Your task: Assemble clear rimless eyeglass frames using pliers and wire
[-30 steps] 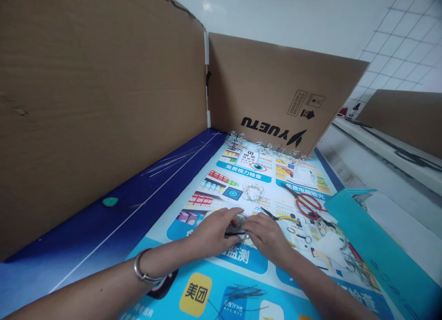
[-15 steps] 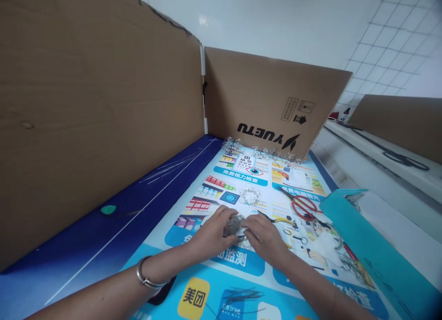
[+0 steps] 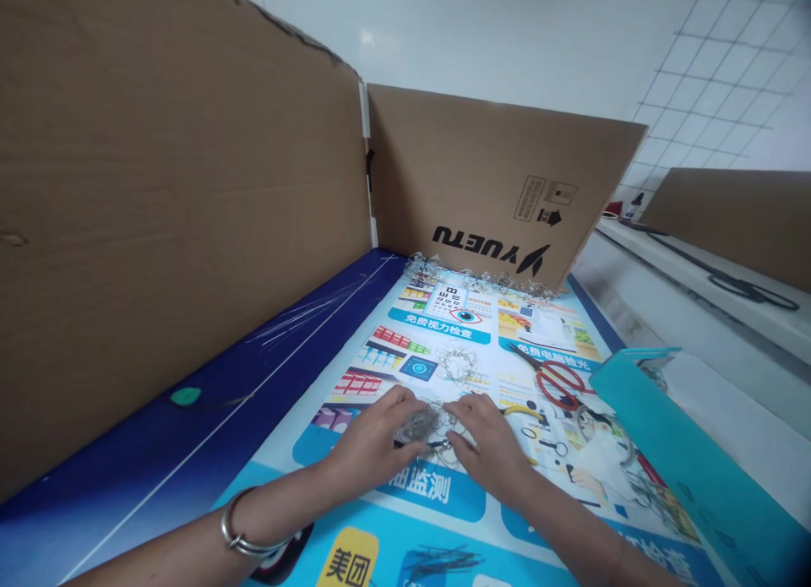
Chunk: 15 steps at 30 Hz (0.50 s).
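My left hand [image 3: 371,439] and my right hand [image 3: 491,439] meet over a printed poster [image 3: 437,494] that covers the table. Both pinch a small tangle of thin wire rings and clear beads [image 3: 426,425] between their fingertips. A thin dark tool tip shows under the tangle at the fingers. A silver bangle [image 3: 237,532] sits on my left wrist. A finished wire ornament [image 3: 460,364] lies just beyond the hands.
Cardboard walls [image 3: 190,190] stand at the left and back. A row of clear beaded pieces [image 3: 481,276] lines the back wall. Red-handled scissors [image 3: 557,377] lie right of the hands, beside a teal tray [image 3: 659,435]. Loose dark wires [image 3: 440,560] lie near me.
Both hands have slid slightly toward me and kept working the wire tangle. The camera has tilted a little, shifting the scene.
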Tool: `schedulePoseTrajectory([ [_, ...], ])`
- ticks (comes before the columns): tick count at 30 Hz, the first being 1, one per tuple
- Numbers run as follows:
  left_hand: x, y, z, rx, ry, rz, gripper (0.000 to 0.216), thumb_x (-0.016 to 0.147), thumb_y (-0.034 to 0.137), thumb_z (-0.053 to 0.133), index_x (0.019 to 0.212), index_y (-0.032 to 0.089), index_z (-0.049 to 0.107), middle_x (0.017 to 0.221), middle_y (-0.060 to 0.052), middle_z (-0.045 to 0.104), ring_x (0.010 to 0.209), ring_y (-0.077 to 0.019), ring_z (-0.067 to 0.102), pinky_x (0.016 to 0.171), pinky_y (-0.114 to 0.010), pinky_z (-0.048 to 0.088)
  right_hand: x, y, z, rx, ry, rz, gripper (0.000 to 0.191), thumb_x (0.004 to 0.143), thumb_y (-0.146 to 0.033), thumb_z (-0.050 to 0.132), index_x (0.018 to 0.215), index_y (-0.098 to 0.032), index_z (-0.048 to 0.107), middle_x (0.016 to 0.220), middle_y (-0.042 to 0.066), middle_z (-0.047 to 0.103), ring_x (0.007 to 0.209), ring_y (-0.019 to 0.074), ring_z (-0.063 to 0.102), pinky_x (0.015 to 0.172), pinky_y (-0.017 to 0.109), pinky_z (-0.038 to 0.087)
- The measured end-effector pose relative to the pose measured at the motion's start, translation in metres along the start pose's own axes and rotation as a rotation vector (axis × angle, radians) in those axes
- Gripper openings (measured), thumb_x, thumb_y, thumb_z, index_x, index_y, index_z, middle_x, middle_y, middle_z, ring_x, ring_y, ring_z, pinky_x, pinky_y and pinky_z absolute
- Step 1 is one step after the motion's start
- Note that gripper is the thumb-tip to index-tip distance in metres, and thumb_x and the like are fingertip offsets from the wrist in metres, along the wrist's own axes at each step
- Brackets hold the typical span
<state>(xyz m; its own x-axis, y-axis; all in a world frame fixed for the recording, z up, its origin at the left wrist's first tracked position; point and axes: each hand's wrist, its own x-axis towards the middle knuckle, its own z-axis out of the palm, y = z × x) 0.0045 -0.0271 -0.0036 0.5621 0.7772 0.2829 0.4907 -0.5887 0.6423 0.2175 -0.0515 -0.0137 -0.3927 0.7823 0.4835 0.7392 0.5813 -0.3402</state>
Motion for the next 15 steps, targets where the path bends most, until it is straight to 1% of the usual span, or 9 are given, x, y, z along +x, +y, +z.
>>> schedulePoseTrajectory([
  [4, 0.0011, 0.0014, 0.0006, 0.035, -0.013, 0.004, 0.039, 0.076, 0.023, 0.061, 0.114, 0.024, 0.051, 0.102, -0.006, 0.048, 0.09, -0.0207, 0.05, 0.078, -0.035, 0.044, 0.0016, 0.0002, 0.0011, -0.002, -0.035, 0.015, 0.036, 0.08, -0.018, 0.053, 0.116, -0.022, 0.051, 0.102, 0.01, 0.053, 0.096, 0.0241, 0.048, 0.082, 0.042, 0.045],
  [9, 0.0028, -0.0003, 0.0023, 0.074, -0.027, 0.013, 0.036, 0.079, 0.021, 0.057, 0.114, 0.024, 0.051, 0.1, -0.006, 0.049, 0.088, -0.0203, 0.05, 0.077, -0.034, 0.044, 0.0023, 0.0004, 0.0014, -0.001, -0.073, 0.031, 0.033, 0.081, -0.018, 0.052, 0.114, -0.022, 0.052, 0.103, 0.009, 0.052, 0.096, 0.0234, 0.047, 0.083, 0.041, 0.044],
  [15, 0.004, -0.0005, 0.0014, 0.082, -0.013, 0.025, 0.037, 0.078, 0.021, 0.058, 0.114, 0.024, 0.05, 0.099, -0.005, 0.049, 0.087, -0.0202, 0.05, 0.076, -0.034, 0.045, 0.0017, -0.0006, -0.0001, 0.008, -0.083, 0.053, 0.032, 0.081, -0.018, 0.052, 0.112, -0.022, 0.053, 0.102, 0.008, 0.052, 0.097, 0.0228, 0.046, 0.085, 0.039, 0.042],
])
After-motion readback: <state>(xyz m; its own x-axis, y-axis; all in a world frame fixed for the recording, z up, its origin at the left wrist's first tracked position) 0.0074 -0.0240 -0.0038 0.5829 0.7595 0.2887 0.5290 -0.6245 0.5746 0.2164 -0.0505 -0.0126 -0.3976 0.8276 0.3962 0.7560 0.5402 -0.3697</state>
